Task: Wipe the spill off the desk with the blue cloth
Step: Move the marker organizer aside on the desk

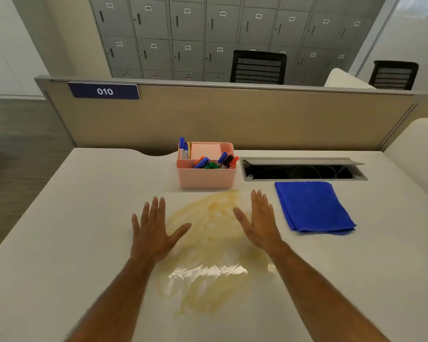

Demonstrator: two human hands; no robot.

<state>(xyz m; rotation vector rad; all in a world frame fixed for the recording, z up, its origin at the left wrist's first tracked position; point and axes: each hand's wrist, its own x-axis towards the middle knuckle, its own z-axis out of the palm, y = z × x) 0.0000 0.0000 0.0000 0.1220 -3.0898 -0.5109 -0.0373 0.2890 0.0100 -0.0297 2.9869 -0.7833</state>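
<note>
A yellowish spill (208,245) spreads across the near middle of the white counter (59,243), glistening at its near part. The left hand (153,233) and right hand (260,223) hover flat on either side of it, fingers (156,208) extended and slightly spread, holding nothing. Right of the right hand lies the folded blue cloth (313,207), untouched. Farther back stand a pink organizer (205,176) of markers and an open cable tray (304,170).

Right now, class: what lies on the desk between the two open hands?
In the head view, the yellowish spill spreads between the left hand and right hand.
</note>
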